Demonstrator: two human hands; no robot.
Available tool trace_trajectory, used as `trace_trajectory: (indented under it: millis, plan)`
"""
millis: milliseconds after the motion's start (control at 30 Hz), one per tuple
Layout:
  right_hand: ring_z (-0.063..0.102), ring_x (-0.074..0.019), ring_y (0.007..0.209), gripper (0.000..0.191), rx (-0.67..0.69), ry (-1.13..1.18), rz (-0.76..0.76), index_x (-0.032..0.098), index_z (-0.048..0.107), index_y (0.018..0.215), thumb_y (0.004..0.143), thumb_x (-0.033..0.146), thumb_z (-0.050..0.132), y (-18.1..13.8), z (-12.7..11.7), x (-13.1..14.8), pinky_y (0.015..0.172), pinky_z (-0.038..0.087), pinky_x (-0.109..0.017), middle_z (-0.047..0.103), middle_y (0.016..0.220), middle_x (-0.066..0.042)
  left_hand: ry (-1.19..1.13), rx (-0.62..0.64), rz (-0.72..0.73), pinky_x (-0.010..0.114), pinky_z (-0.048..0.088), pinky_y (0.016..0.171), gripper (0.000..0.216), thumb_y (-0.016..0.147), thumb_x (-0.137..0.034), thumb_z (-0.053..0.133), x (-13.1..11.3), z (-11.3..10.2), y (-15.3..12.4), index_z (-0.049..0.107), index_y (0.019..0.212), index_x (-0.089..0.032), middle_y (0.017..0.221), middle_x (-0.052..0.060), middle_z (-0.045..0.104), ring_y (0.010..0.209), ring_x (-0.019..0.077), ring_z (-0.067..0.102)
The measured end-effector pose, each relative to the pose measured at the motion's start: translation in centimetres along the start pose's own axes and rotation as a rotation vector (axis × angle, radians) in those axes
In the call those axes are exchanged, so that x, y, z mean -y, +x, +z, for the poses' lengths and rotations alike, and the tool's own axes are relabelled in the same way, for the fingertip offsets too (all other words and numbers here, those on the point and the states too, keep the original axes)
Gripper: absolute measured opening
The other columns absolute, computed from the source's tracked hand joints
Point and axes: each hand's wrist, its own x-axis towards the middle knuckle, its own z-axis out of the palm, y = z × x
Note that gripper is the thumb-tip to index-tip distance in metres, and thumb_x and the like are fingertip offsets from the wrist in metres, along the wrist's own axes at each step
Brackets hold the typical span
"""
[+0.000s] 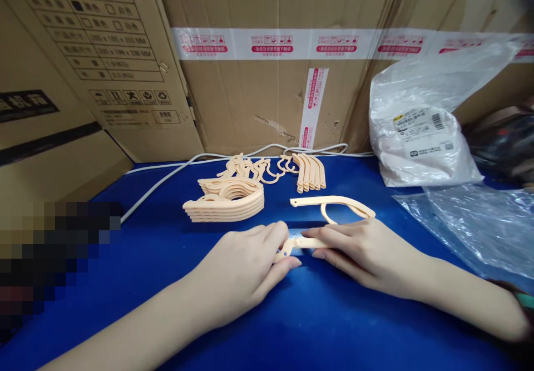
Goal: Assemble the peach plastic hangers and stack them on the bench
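Note:
Near the middle of the blue table, my left hand [254, 262] pinches a beige plastic hanger hook piece [285, 253]; the fingers cover most of it. My right hand [367, 251] grips a beige hanger arm [311, 243] from the right. The two pieces meet at a rounded end between my hands; whether they are locked together I cannot tell. Just beyond my right hand lies a folded beige hanger [329, 199], its curved hook partly behind the fingers. A neat stack of folded hangers [225, 207] rests farther off, beyond my left hand.
Loose hooks [250, 166] and a row of hanger arms [309, 172] lie at the back. A white cable [167, 180] runs behind them, before cardboard boxes [267, 98]. On the right are a labelled white plastic bag [417, 154] and clear plastic wrap [471, 221].

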Motion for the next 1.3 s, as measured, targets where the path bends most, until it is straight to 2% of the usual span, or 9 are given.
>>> trace_trajectory:
  millis: [167,300,467,900,1300]
  plan:
    - [0.068,-0.0181,0.078,0.03,0.023,0.042,-0.02,0.015,0.057,0.119,0.098,0.03,0.042,-0.01,-0.06,0.07,0.066,0.047,-0.029,0.071,0.096,-0.006,0.034,-0.064,-0.001,0.024,0.026,0.049,0.021,0.099,-0.035,0.036,0.26,0.4,-0.04,0.041,0.084,-0.021,0.07,-0.003,0.057,0.054,0.0154,0.051]
    - [0.067,-0.0155,0.076,0.029,0.011,0.03,-0.041,0.015,0.057,0.118,0.1,0.027,0.038,-0.02,-0.12,0.12,0.065,0.046,-0.026,0.071,0.093,-0.006,0.009,-0.022,-0.003,0.024,0.025,0.049,0.025,0.101,-0.034,0.029,0.33,0.51,-0.02,0.043,0.085,-0.021,0.073,-0.002,0.059,0.057,0.0156,0.054]
    - [0.064,-0.0134,0.067,0.033,-0.043,-0.059,-0.082,0.016,0.062,0.108,0.102,0.03,0.033,0.06,-0.12,0.23,0.061,0.043,-0.024,0.068,0.08,-0.004,-0.076,0.023,-0.01,0.025,0.029,0.052,0.029,0.102,-0.032,0.021,0.19,0.55,0.03,0.042,0.085,-0.021,0.076,-0.002,0.06,0.062,0.0169,0.058]
    - [0.058,-0.012,0.057,0.035,-0.068,-0.148,-0.111,0.018,0.062,0.102,0.103,0.031,0.03,0.07,-0.24,0.04,0.056,0.038,-0.025,0.064,0.072,0.001,-0.206,0.088,-0.068,0.027,0.027,0.054,0.032,0.102,-0.033,0.018,0.28,0.21,0.21,0.038,0.079,-0.022,0.068,-0.004,0.053,0.059,0.0158,0.052]
    - [0.054,-0.0117,0.053,0.036,-0.129,-0.227,-0.139,0.018,0.063,0.098,0.103,0.03,0.029,0.05,-0.33,0.4,0.054,0.034,-0.026,0.062,0.067,0.001,-0.046,0.106,0.018,0.027,0.026,0.049,0.027,0.102,-0.034,0.022,0.08,0.08,0.07,0.038,0.083,-0.022,0.067,-0.003,0.059,0.055,0.0172,0.057]
